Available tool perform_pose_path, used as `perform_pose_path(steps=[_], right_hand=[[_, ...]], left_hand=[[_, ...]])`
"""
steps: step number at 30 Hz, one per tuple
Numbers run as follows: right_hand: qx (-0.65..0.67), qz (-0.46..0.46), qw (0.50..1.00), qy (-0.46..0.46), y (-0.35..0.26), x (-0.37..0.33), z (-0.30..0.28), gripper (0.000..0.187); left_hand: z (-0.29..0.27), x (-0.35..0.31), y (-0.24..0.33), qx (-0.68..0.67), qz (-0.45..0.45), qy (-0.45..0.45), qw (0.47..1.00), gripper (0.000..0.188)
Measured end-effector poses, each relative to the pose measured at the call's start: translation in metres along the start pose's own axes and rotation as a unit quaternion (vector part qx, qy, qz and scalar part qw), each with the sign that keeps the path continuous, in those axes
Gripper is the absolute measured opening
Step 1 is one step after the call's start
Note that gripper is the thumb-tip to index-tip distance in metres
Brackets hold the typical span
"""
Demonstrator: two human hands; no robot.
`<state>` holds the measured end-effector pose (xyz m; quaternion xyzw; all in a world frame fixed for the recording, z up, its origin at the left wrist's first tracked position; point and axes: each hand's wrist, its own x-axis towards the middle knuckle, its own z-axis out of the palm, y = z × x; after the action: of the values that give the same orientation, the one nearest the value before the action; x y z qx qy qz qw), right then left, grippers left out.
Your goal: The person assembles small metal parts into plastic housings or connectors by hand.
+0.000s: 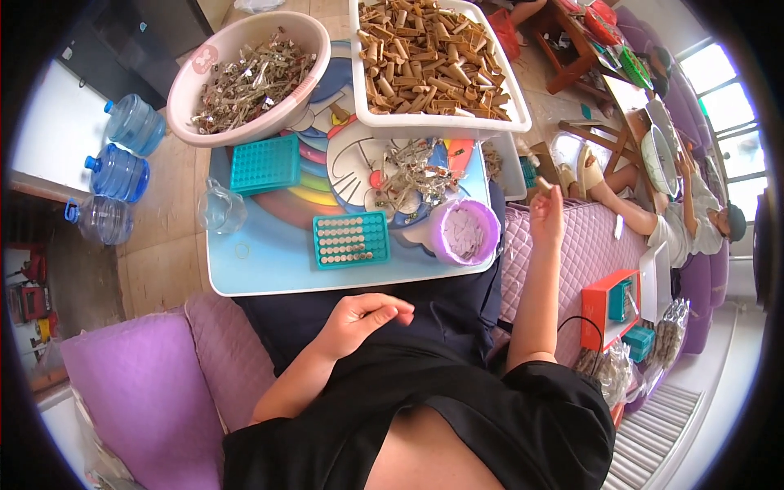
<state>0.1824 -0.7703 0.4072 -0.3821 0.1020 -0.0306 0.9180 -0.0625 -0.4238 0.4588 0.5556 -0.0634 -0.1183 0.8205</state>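
Note:
My right hand (547, 219) is raised beyond the table's right edge. A small pale tube-like piece (544, 184) is pinched at its fingertips, and a blurred light streak shows just above. Over my lap, short of the table edge, my left hand (363, 322) has its thumb against its fingers; whatever they hold, if anything, is hidden. Nearest to it stands a teal rack (384, 238) partly filled with rows of round pale-topped pieces. A purple tub (492, 237) with white bits stands to the rack's right. Behind lies a pile of shiny wrapped strips (416, 175).
A second teal rack (265, 163) and a clear jug (220, 206) stand on the table's left. At the back are a pink basin (184, 114) of foil-like strips and a white bin (441, 122) of brown tube pieces. A person (686, 220) sits at right.

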Motion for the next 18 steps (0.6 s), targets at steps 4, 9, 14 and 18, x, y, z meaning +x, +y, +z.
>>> perform_pose_path(steps=[4,9,14,18], right_hand=[[-0.176,0.034,0.973,0.148,0.04,0.026,-0.077,0.013],[-0.226,0.004,0.966,0.126,0.036,0.075,-0.083,0.023],[-0.383,-0.123,0.91,0.104,0.003,0.1,0.003,0.024],[-0.456,-0.256,0.852,-0.018,-0.001,0.075,0.098,0.017]], left_hand=[[-0.001,-0.002,0.001,-0.009,-0.163,0.041,0.986,0.012],[-0.001,0.006,0.001,0.169,-0.045,0.052,0.983,0.034],[-0.009,0.001,0.004,0.157,-0.023,-0.021,0.987,0.041],[-0.011,-0.021,-0.024,0.336,0.007,-0.308,0.89,0.046]])
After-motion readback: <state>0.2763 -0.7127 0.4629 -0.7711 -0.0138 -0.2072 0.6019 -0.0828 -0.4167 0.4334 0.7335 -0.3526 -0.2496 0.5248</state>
